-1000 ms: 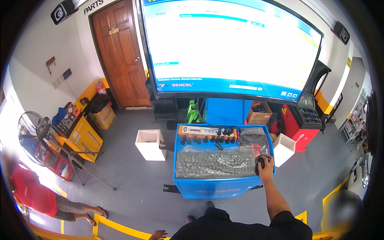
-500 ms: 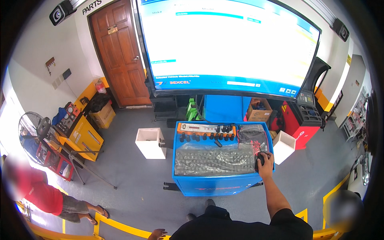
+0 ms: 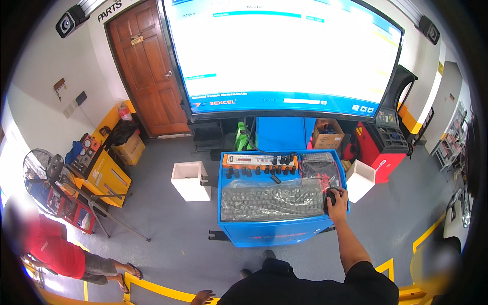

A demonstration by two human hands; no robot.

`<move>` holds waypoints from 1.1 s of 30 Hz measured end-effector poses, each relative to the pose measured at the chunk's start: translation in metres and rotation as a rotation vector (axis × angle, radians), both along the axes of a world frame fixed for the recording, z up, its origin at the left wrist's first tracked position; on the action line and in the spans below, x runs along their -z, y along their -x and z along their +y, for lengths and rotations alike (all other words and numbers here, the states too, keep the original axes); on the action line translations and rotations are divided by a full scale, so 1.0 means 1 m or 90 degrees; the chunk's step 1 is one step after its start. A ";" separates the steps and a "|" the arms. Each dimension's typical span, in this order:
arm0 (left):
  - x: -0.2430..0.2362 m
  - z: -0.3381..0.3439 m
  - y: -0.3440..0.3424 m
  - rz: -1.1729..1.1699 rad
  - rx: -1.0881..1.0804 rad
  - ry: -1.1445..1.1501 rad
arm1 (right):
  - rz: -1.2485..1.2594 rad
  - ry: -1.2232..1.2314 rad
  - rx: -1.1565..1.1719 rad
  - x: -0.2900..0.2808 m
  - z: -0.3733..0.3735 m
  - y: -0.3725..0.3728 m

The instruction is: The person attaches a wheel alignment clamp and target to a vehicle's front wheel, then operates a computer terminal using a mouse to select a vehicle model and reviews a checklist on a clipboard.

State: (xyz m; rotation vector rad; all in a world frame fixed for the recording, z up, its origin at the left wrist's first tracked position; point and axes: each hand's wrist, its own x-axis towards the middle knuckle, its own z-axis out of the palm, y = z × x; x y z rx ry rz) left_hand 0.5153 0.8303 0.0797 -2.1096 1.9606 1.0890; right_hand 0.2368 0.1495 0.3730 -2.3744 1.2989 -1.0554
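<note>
My right hand (image 3: 337,206) rests over a black computer mouse (image 3: 329,199), fingers wrapped round it, at the right side of a blue cabinet top (image 3: 284,230). Left of the mouse lies a dark keyboard (image 3: 272,202) under a clear, wrinkled plastic cover. Behind the keyboard stand several small black knob-like pieces (image 3: 258,170) in a row, one lying tilted, in front of an orange and silver device (image 3: 249,161). My left hand (image 3: 204,297) hangs low at the bottom edge, away from the cabinet, holding nothing visible, its fingers loosely stretched.
A large lit screen (image 3: 284,56) rises behind the cabinet. White boxes (image 3: 190,181) stand beside it, with a red machine (image 3: 378,157) at right. At left are a yellow machine (image 3: 109,178), a fan (image 3: 43,173) on a stand and a person in a red shirt (image 3: 58,249).
The whole view has shifted slightly. The person at left has turned a little. My right hand stays on the mouse, and the screen looks the same.
</note>
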 end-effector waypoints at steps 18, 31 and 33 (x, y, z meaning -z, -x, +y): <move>0.000 -0.006 0.008 0.041 -0.098 0.017 | 0.013 -0.032 0.021 -0.003 0.001 -0.003; -0.044 -0.035 0.024 -0.032 0.062 -0.190 | 0.004 -0.020 0.012 -0.003 0.002 -0.006; -0.057 -0.043 0.023 -0.083 0.175 -0.191 | 0.005 -0.021 0.016 -0.004 0.003 -0.003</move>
